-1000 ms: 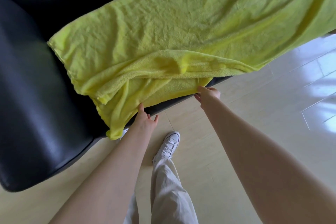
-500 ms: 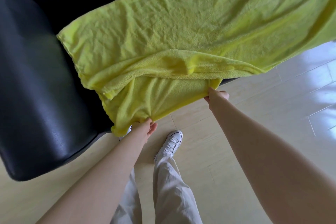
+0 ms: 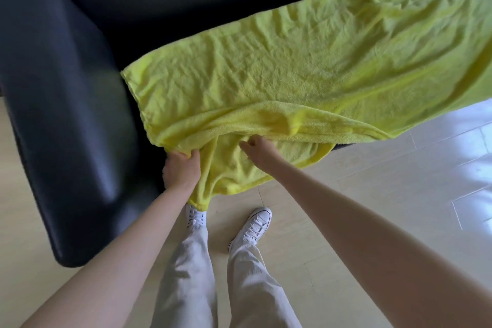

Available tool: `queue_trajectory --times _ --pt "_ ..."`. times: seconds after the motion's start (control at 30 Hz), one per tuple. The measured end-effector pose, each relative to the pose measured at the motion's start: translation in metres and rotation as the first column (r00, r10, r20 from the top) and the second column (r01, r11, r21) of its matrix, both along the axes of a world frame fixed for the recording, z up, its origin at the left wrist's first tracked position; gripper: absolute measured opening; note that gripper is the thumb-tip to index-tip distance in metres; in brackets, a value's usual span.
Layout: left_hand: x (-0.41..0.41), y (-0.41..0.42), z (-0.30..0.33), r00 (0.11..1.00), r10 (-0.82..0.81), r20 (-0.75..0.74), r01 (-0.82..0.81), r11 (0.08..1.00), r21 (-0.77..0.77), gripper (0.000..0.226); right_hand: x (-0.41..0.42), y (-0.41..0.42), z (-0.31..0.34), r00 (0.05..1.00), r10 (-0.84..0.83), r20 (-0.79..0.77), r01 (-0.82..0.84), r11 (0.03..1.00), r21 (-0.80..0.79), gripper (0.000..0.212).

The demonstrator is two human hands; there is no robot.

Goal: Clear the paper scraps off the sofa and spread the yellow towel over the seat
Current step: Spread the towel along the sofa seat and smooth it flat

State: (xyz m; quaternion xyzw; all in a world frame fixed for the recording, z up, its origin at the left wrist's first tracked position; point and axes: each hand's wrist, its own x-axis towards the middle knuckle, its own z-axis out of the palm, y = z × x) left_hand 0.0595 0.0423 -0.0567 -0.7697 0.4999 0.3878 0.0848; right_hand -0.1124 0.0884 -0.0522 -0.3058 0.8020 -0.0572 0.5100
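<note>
The yellow towel [image 3: 306, 72] lies wrinkled across the seat of the black leather sofa [image 3: 165, 2], and its near part hangs over the front edge toward the floor. A thick fold runs along that front edge. My left hand [image 3: 182, 168] is closed on a bunch of towel at the fold's left end, beside the armrest. My right hand [image 3: 259, 149] rests on the hanging part just under the fold, fingers curled into the cloth. No paper scraps are visible.
The sofa's black armrest [image 3: 61, 120] bulges at the left. Pale wood floor [image 3: 359, 194] spreads in front and to the right. My legs in light trousers and white shoes [image 3: 251, 226] stand close to the sofa front.
Both hands have moved up from the towel's lower hem to the fold at the seat edge. More of the towel hangs down over the sofa front. The view shifted left.
</note>
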Motion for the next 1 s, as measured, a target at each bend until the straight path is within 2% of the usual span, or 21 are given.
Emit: queue_trajectory --times 0.03,0.1,0.17,0.23,0.33,0.43,0.47,0.5,0.6,0.63,0.73,0.77,0.83,0.87,0.93,1.0 --pt "0.001 -0.01 -0.001 0.989 0.146 -0.018 -0.146 0.989 -0.002 0.056 0.009 -0.012 0.001 0.978 -0.141 0.154 0.146 0.989 -0.019 0.03" --pt "0.003 -0.025 -0.006 0.929 0.365 -0.065 -0.361 0.931 0.058 0.064 0.022 -0.034 -0.002 0.848 -0.421 0.322 0.432 0.901 0.04 0.033" --pt "0.008 -0.032 -0.011 0.899 0.412 -0.148 -0.408 0.911 0.06 0.05 0.031 -0.048 -0.011 0.646 -0.686 0.336 0.684 0.715 0.144 0.031" --pt "0.009 -0.032 -0.012 0.89 0.402 -0.217 -0.417 0.909 -0.028 0.039 0.038 -0.054 -0.019 0.439 -0.851 0.287 0.84 0.502 0.205 0.027" --pt "0.008 -0.026 -0.007 0.862 0.442 -0.247 -0.477 0.872 -0.107 0.038 0.048 -0.052 -0.018 0.229 -0.933 0.279 0.926 0.297 0.231 0.025" --pt "0.008 -0.013 0.0 0.827 0.483 -0.286 -0.533 0.836 -0.13 0.032 0.054 -0.041 -0.01 -0.063 -0.924 0.377 0.936 0.076 0.343 0.023" --pt "0.01 -0.008 0.002 0.824 0.475 -0.309 -0.53 0.838 -0.128 0.029 0.055 -0.037 -0.007 -0.137 -0.899 0.416 0.924 0.036 0.382 0.025" --pt "0.011 -0.003 0.002 0.815 0.473 -0.336 -0.534 0.838 -0.115 0.028 0.056 -0.032 -0.006 -0.17 -0.885 0.434 0.913 0.023 0.406 0.029" --pt "0.019 0.008 -0.001 0.703 0.585 -0.404 -0.636 0.771 0.01 0.026 0.058 -0.016 -0.005 -0.158 -0.9 0.406 0.889 0.049 0.455 0.053" --pt "0.021 0.011 -0.003 0.639 0.649 -0.413 -0.692 0.72 0.062 0.024 0.058 -0.01 -0.006 -0.156 -0.904 0.398 0.883 0.053 0.467 0.057" --pt "0.025 0.02 -0.001 0.363 0.828 -0.428 -0.836 0.492 0.242 0.014 0.059 0.01 -0.006 -0.136 -0.924 0.358 0.873 0.059 0.484 0.057" --pt "0.025 0.025 0.0 0.323 0.848 -0.42 -0.842 0.46 0.282 0.013 0.06 0.018 -0.006 -0.134 -0.926 0.353 0.871 0.06 0.488 0.055" --pt "0.027 0.032 0.0 0.33 0.858 -0.394 -0.815 0.469 0.339 0.019 0.063 0.032 -0.007 -0.128 -0.925 0.357 0.862 0.074 0.502 0.047" --pt "0.028 0.037 0.0 0.362 0.853 -0.377 -0.792 0.495 0.357 0.023 0.065 0.039 -0.008 -0.115 -0.927 0.357 0.856 0.09 0.509 0.04" --pt "0.03 0.046 0.001 0.467 0.815 -0.342 -0.729 0.574 0.372 0.033 0.07 0.054 -0.008 -0.058 -0.935 0.35 0.839 0.144 0.525 0.023" --pt "0.033 0.056 0.0 0.574 0.747 -0.335 -0.669 0.664 0.334 0.033 0.075 0.065 -0.01 0.037 -0.944 0.327 0.813 0.218 0.54 0.017"
